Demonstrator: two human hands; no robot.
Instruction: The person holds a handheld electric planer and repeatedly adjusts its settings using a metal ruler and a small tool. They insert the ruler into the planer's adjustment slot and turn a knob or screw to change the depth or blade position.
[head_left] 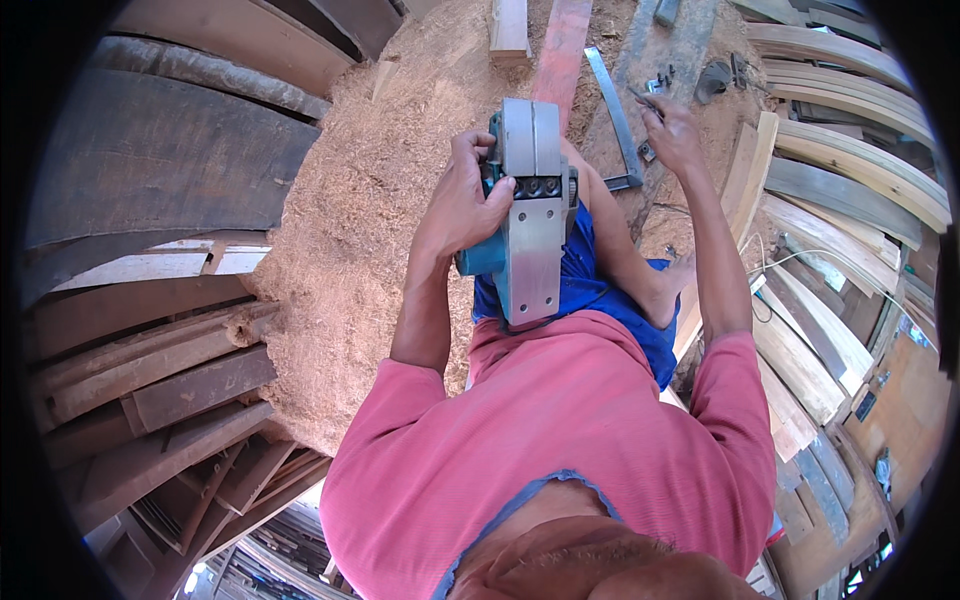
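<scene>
An electric hand planer point(535, 245) rests bottom-up over my lap, its metal sole and cutter block facing upward. My left hand point(465, 195) is wrapped round its left side, with the thumb by the row of bolts on the cutter block. Out to the right, my right hand point(673, 132) is closed on a thin dark tool point(646, 102); its exact kind is hard to make out. A metal try square point(615, 115) lies between the planer and my right hand. Small metal parts point(660, 80) lie on the board just beyond my right hand.
Wood shavings point(350, 200) cover the floor. Dark planks point(170, 150) are stacked at the left, paler boards point(850, 160) at the right. A reddish board point(563, 50) and a light timber piece point(510, 28) lie ahead. A thin cable point(800, 252) runs at the right.
</scene>
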